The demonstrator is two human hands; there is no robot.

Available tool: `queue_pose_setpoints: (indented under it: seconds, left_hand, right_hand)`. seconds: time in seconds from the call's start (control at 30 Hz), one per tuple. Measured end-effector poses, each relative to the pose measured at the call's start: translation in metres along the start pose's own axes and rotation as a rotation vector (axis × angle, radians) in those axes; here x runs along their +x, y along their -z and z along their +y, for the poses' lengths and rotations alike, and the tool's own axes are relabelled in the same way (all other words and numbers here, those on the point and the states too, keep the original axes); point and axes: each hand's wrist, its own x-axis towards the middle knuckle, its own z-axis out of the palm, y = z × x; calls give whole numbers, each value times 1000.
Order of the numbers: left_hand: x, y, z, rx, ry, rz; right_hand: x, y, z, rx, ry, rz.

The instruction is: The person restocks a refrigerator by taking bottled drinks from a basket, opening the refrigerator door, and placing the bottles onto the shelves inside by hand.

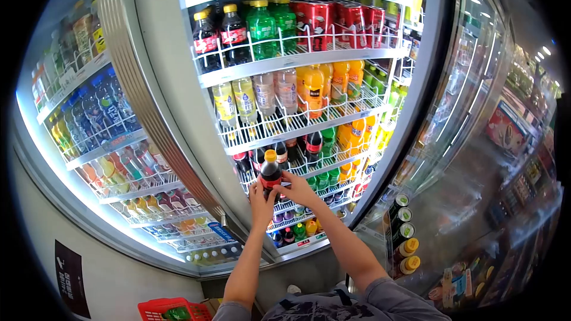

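Observation:
A dark bottle (270, 172) with a yellow cap and a red label is held upright between both hands, in front of the shelves of an open drinks fridge. My left hand (260, 203) grips its lower left side. On its right side, my right hand (295, 189) has its fingers on the label. Behind the bottle, more dark bottles (313, 144) stand on a white wire shelf (303, 132). The bottle's base is partly hidden by my fingers.
Left of the white pillar (160, 53) is a closed glass-door fridge (95, 92) with drinks. The open glass door (434, 125) stands at right, with cans and bottles (407, 246) near its lower edge. A red basket (199, 311) is at lower left.

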Motion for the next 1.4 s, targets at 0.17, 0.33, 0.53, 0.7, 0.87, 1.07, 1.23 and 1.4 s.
queue_pose_setpoints:
  seconds: [0.17, 0.33, 0.53, 0.7, 0.87, 1.07, 1.23, 1.4]
  left_hand:
    - [5, -6, 5, 64, 32, 85]
    - [14, -17, 9, 114, 49, 223]
    - [19, -40, -19, 159, 46, 375]
    - [22, -41, -18, -26, 206, 354]
    - [31, -55, -32, -127, 143, 505]
    - [43, -47, -1, -52, 89, 619]
    - [59, -41, -2, -193, 240, 530]
    - [66, -60, -54, -112, 208, 605]
  right_hand:
    - [22, -11, 4, -16, 26, 21]
    - [40, -14, 15, -136, 132, 63]
    - [53, -37, 30, 107, 97, 17]
    - [69, -59, 61, 109, 155, 25]
    - [75, -54, 50, 29, 170, 29]
    - [83, -62, 42, 211, 62, -67]
    - [101, -69, 49, -4, 179, -67]
    - [116, -90, 62, -146, 213, 36]
